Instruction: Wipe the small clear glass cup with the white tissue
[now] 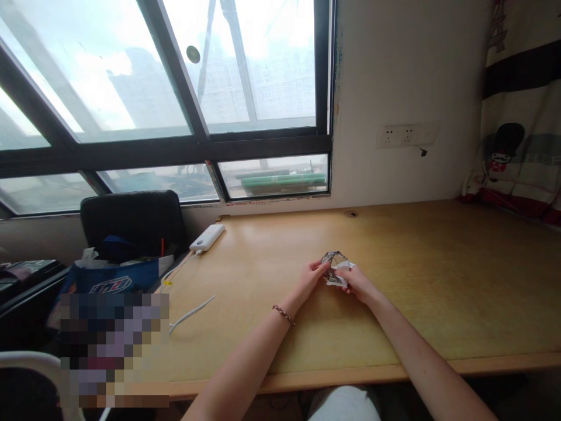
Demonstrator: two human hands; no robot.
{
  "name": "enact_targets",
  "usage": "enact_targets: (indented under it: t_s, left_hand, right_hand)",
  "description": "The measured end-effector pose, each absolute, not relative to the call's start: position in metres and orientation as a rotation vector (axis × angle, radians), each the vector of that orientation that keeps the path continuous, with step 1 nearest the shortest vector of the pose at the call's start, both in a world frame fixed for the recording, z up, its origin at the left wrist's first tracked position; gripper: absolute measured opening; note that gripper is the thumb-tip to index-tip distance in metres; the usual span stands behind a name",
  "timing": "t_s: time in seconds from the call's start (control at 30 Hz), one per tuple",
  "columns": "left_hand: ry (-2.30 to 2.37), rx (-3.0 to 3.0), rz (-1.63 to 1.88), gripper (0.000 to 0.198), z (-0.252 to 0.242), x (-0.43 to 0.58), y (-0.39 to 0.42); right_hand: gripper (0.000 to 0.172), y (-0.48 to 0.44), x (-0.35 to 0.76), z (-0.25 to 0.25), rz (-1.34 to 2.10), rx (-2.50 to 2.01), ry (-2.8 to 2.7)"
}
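Both of my hands meet over the middle of a light wooden desk. Between them is a small shiny, crinkled wrapper or packet, silvery with a white part. My left hand pinches its left side with the fingertips. My right hand grips its right side, fingers curled around it. A braided bracelet sits on my left wrist. What is inside the wrapper cannot be made out.
A white power bank lies at the desk's back left, its white cable trailing forward. A black chair with a blue bag stands at the left. Window behind, wall sockets, curtain at right.
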State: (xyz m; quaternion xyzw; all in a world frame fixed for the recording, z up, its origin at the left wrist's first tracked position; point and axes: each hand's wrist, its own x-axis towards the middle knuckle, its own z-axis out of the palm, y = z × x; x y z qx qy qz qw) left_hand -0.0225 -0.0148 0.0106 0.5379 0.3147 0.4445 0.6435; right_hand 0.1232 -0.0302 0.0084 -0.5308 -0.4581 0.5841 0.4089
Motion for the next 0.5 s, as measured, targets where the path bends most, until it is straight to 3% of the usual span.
enact_targets:
  t_s: [0.2, 0.5]
  left_hand:
    - [0.675, 1.342, 0.994, 0.051, 0.0112, -0.0167, -0.0179]
    - [0.74, 1.299, 0.94, 0.044, 0.0176, -0.0263, -0.0196]
  right_hand:
    - [0.022, -0.0298, 0.1222, 0.0085, 1.37, -1.49, -1.172]
    - [0.037, -0.0325, 0.1292, 0.0163, 0.776, -1.591, -1.414]
